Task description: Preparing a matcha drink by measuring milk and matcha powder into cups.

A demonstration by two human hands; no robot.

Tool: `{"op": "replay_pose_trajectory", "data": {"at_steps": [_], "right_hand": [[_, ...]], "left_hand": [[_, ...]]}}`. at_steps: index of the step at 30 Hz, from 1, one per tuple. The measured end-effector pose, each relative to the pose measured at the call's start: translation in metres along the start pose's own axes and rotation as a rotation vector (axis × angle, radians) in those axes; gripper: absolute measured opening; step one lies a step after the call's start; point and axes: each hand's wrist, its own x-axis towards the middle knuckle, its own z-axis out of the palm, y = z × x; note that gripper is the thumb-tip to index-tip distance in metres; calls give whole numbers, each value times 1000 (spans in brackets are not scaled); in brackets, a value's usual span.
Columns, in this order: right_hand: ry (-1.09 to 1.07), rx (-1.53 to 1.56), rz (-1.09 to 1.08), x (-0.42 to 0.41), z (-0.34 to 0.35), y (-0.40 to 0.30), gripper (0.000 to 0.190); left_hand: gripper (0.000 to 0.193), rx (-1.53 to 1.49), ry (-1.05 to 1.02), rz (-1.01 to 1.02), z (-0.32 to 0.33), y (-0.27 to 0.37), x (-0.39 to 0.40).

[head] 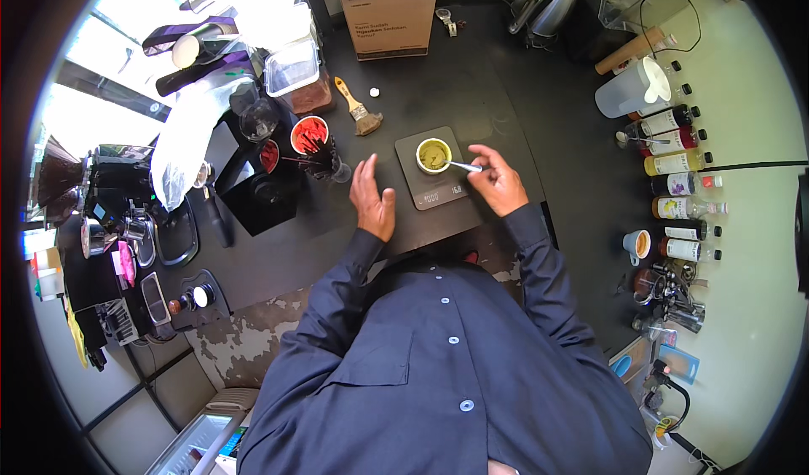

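My left hand (374,200) is held up over the near edge of the dark counter, fingers extended, thumb apart and nothing in it. Left of the scale, it touches neither scale nor cup. A small white cup (419,152) of green-yellow powder or paste sits on the flat digital scale (412,185), whose display is lit. From the cup, a metal spoon (464,166) slants out over the rim to the right. My right hand (504,184) is at the handle's end, thumb and index finger on either side; whether they grip it is unclear.
Behind the scale lie a pastry brush (358,109) and a cardboard box (393,23). Black straws (319,157) and a cup of red pieces (310,135) stand left. Bottles (675,163), a plastic pitcher (626,94) and a coffee cup (636,245) line the right wall. An electric kettle (545,10) stands at the back.
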Motion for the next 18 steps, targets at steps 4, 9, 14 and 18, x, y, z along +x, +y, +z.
{"op": "replay_pose_trajectory", "data": {"at_steps": [4, 9, 14, 18], "right_hand": [[208, 256, 91, -8, -20, 46, 79], [364, -47, 133, -26, -31, 103, 70], [521, -266, 14, -32, -13, 118, 47], [577, -361, -16, -28, -3, 114, 45]], "left_hand": [[87, 82, -19, -24, -9, -17, -29], [86, 101, -48, 12, -7, -7, -23], [85, 136, -94, 31, -9, -10, -25], [84, 145, -107, 44, -8, -8, -24]]}}
